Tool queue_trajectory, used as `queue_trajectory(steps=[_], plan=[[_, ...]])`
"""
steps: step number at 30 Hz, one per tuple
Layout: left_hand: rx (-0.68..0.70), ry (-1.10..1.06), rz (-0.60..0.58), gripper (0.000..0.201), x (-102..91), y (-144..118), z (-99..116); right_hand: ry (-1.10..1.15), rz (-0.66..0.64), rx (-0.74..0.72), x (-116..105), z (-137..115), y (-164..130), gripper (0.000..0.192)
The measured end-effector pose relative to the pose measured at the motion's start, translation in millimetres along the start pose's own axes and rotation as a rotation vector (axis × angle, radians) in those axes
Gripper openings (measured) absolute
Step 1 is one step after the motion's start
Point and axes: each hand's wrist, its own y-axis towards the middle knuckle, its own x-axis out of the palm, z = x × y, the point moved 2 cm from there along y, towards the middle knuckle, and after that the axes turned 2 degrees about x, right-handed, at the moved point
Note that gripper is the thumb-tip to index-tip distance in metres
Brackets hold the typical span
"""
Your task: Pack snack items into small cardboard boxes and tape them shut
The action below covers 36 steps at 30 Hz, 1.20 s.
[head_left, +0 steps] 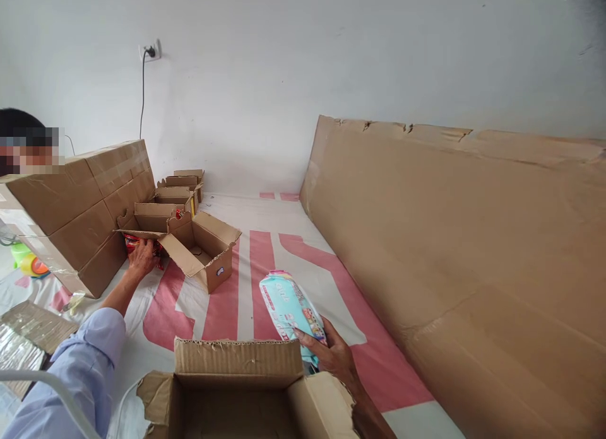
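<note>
- Behind everything, a pale wall [265, 79].
- A long cardboard panel [449, 256] stands along the right side, torn along its top edge.
- The worktop [262, 256] is covered with a red-and-white cloth.
- On the left, a taped cardboard barrier [80, 205] stands upright; another person's head [21, 120] shows beyond it.
- Nearest the camera, an open box [237, 360] has its flaps spread; the visible part of its inside is bare.
- Farther off, a smaller open box [213, 278] sits askew, just beside a row of small cartons [151, 219] along the barrier.
- A turquoise pack [286, 306] is in the grasp of the right hand [334, 354], thumb on its printed face, just beyond the near box's right corner.
- The left hand [143, 257] reaches to red packaging [130, 243] by the nearest carton and touches it; the fingers are partly hidden, so whether they grip cannot be told.
- High on the wall, a socket [158, 50] holds a black plug [150, 51], its cord hanging down.
</note>
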Motion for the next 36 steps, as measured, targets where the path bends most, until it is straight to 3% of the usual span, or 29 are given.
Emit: queue_trajectory(steps=[7, 10, 13, 16, 19, 25, 29, 32, 36], plan=[[0.049, -0.068, 0.131, 0.048, -23.8, -39.7, 23.3, 0.009, 0.003, -0.013, 1.7, -4.4, -2.0, 0.058], [0.207, -0.103, 0.197, 0.061, -32.9, -56.9, 46.8, -0.014, 0.007, -0.022, 2.0, -3.5, -2.3, 0.058], [0.445, -0.075, 0.103, 0.080, -36.9, -65.0, 74.7, -0.034, 0.010, -0.024, 1.8, -3.7, -2.9, 0.061], [0.523, -0.021, -0.033, 0.069, -36.0, -63.7, 95.5, -0.042, 0.008, -0.026, 2.2, -6.1, -4.5, 0.062], [0.555, -0.018, -0.060, 0.060, -33.8, -59.5, 108.1, -0.042, 0.016, -0.026, 2.9, -8.9, -6.6, 0.059], [0.678, 0.005, -0.172, 0.106, -27.6, -46.9, 127.7, -0.036, 0.023, -0.053, 4.6, -10.8, -10.5, 0.056], [0.656, 0.060, -0.178, 0.079, -32.0, -43.5, 147.4, -0.024, -0.005, -0.058, 4.8, -8.9, -11.4, 0.058], [0.616, 0.090, -0.136, 0.056, -44.9, -57.8, 156.4, 0.014, -0.016, -0.057, 4.3, -7.7, -10.9, 0.061], [0.595, 0.097, -0.076, 0.042, -71.3, -103.3, 137.8, 0.045, -0.010, -0.052, 4.0, -8.9, -12.0, 0.060]])
